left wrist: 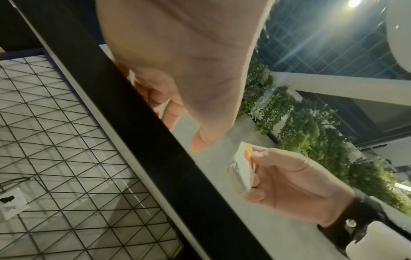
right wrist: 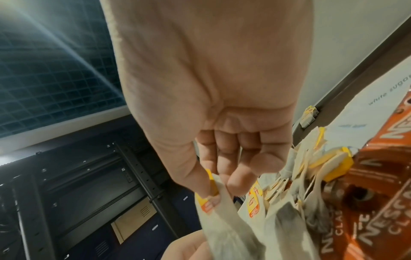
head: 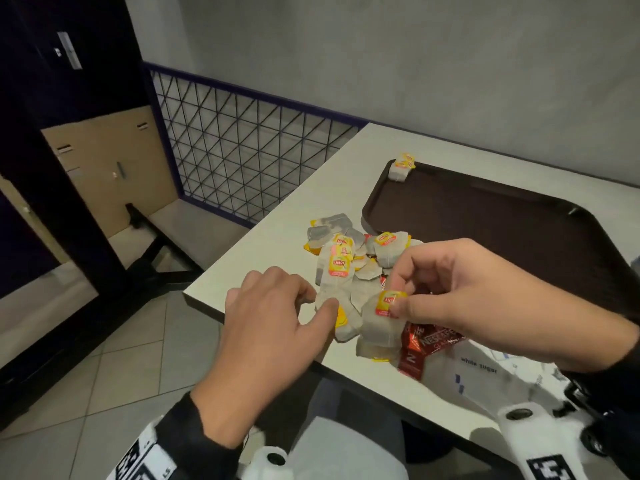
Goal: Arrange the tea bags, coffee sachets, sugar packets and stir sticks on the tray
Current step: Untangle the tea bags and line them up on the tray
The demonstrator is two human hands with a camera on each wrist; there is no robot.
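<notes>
Right hand [head: 460, 292] fingers pinching a tea bag [head: 379, 325] by its tag; left hand [head: 273, 313] spread. Light, limp, tearable; best lifted by tag.

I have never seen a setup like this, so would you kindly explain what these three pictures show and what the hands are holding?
No machine here: a person wears three cameras. The head view looks down at both hands; each wrist view looks along one hand. On the table lie a pile of tea bags, red coffee sachets, white sugar packets and a brown tray with a few tea bags at its far corner. The right hand pinches one tea bag by its tag; the left hand touches the pile.
</notes>
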